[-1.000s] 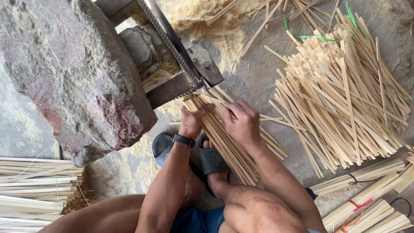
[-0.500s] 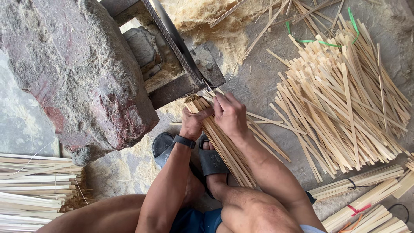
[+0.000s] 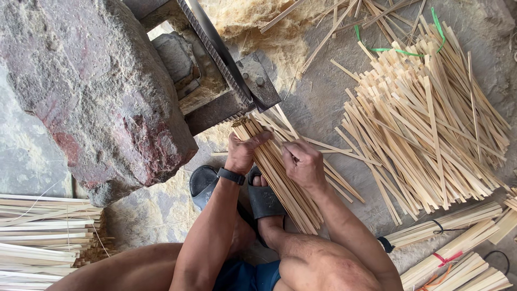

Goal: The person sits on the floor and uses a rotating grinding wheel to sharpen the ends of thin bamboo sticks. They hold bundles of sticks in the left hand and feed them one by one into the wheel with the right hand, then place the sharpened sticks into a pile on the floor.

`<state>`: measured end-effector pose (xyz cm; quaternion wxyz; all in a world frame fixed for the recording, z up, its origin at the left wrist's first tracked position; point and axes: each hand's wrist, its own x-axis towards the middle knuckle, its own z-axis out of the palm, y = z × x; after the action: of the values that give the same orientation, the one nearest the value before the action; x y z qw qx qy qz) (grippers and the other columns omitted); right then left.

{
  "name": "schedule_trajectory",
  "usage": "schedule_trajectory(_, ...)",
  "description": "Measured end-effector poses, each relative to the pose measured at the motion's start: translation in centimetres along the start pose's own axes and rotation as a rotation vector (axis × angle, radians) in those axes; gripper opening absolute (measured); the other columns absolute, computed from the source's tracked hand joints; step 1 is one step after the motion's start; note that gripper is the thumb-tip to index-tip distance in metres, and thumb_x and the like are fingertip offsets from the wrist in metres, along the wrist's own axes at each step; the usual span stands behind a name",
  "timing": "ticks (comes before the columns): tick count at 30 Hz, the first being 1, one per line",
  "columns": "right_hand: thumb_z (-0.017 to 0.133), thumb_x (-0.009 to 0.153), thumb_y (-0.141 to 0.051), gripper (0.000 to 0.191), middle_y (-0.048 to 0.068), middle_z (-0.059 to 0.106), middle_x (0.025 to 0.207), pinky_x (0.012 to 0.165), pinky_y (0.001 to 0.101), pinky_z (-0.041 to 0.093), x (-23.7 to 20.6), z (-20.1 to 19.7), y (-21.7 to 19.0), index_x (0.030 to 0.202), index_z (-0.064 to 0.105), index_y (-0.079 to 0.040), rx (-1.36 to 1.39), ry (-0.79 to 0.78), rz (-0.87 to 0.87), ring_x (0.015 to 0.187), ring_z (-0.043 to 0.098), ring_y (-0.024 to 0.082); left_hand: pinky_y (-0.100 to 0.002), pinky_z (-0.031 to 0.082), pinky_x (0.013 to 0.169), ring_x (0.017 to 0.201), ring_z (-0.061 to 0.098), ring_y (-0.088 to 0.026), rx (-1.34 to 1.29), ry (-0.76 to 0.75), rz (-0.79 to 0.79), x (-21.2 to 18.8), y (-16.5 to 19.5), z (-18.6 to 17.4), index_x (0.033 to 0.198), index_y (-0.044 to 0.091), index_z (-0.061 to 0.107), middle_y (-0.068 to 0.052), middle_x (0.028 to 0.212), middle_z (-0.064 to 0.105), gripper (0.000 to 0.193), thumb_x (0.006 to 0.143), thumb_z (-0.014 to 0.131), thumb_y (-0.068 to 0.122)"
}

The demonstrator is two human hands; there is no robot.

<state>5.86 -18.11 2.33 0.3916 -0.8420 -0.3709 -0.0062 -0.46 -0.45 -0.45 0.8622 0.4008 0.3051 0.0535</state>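
Observation:
A bundle of thin pale bamboo strips (image 3: 280, 178) lies slanted in front of me, its top end against a metal blade fixture (image 3: 237, 75). My left hand (image 3: 242, 152), with a black wristband, presses on the bundle's upper part, fingers spread over the strips. My right hand (image 3: 304, 164) rests on the bundle's right side with fingers curled on a few strips. My foot in a black sandal (image 3: 264, 199) sits under the bundle.
A big reddish-grey rock (image 3: 91, 86) fills the left. A loose heap of strips (image 3: 425, 124) lies at the right, with a green tie. Tied bundles (image 3: 458, 258) sit at bottom right. Stacked strips (image 3: 43, 237) lie at bottom left. Sawdust (image 3: 258, 27) covers the ground by the blade.
My right hand has drawn back down from the blade end of the bundle. My left hand has slid up over the top strips.

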Motion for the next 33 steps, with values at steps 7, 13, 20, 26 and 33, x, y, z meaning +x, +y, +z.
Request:
schedule_trajectory(7, 0.071, 0.095, 0.002, 0.008, 0.014, 0.071, 0.084, 0.051, 0.0261, 0.059, 5.2, 2.6, -1.1, 0.102, 0.073, 0.006, -0.061, 0.107, -0.085, 0.067, 0.070, 0.019, -0.037, 0.064, 0.084, 0.091, 0.076, -0.023, -0.062, -0.013, 0.043, 0.3, -0.5, -0.7, 0.108, -0.002, 0.071, -0.013, 0.100, 0.077, 0.027, 0.081, 0.077, 0.000)
schedule_trajectory(13, 0.069, 0.096, 0.002, 0.011, 0.017, 0.072, 0.086, 0.042, 0.0245, 0.056, 4.5, 0.8, -1.5, 0.103, 0.075, 0.008, -0.047, -0.028, 0.014, 0.060, 0.069, 0.018, -0.039, 0.065, 0.080, 0.087, 0.076, -0.023, 0.011, -0.027, 0.088, 0.1, -0.2, -0.5, 0.105, -0.003, 0.072, -0.015, 0.097, 0.077, 0.024, 0.082, 0.079, -0.001)
schedule_trajectory(20, 0.072, 0.090, -0.006, 0.014, 0.014, 0.072, 0.092, 0.062, 0.0318, 0.061, -0.4, -0.7, -0.9, 0.102, 0.074, 0.001, 0.003, -0.004, -0.007, 0.078, 0.072, 0.024, -0.037, 0.065, 0.078, 0.085, 0.077, -0.022, -0.025, -0.003, 0.004, -0.2, 0.5, 0.3, 0.103, -0.003, 0.074, -0.016, 0.096, 0.078, 0.024, 0.080, 0.079, -0.001)
schedule_trajectory(26, 0.072, 0.094, 0.002, 0.015, 0.017, 0.071, 0.089, 0.049, 0.0246, 0.060, 2.8, 1.9, -0.7, 0.107, 0.074, 0.008, -0.047, 0.074, -0.024, 0.068, 0.071, 0.020, -0.037, 0.063, 0.085, 0.089, 0.074, -0.021, -0.017, -0.027, 0.071, -0.1, 0.1, -0.3, 0.106, -0.002, 0.071, -0.010, 0.097, 0.076, 0.028, 0.079, 0.079, -0.004)
schedule_trajectory(33, 0.069, 0.096, 0.004, 0.010, 0.015, 0.070, 0.086, 0.044, 0.0251, 0.056, 5.9, 2.3, -2.1, 0.104, 0.074, 0.007, 0.000, 0.042, 0.004, 0.061, 0.068, 0.018, -0.034, 0.061, 0.084, 0.090, 0.071, -0.018, -0.065, -0.066, 0.119, 0.2, -0.5, -0.7, 0.111, 0.000, 0.069, -0.007, 0.098, 0.073, 0.031, 0.082, 0.078, -0.007)
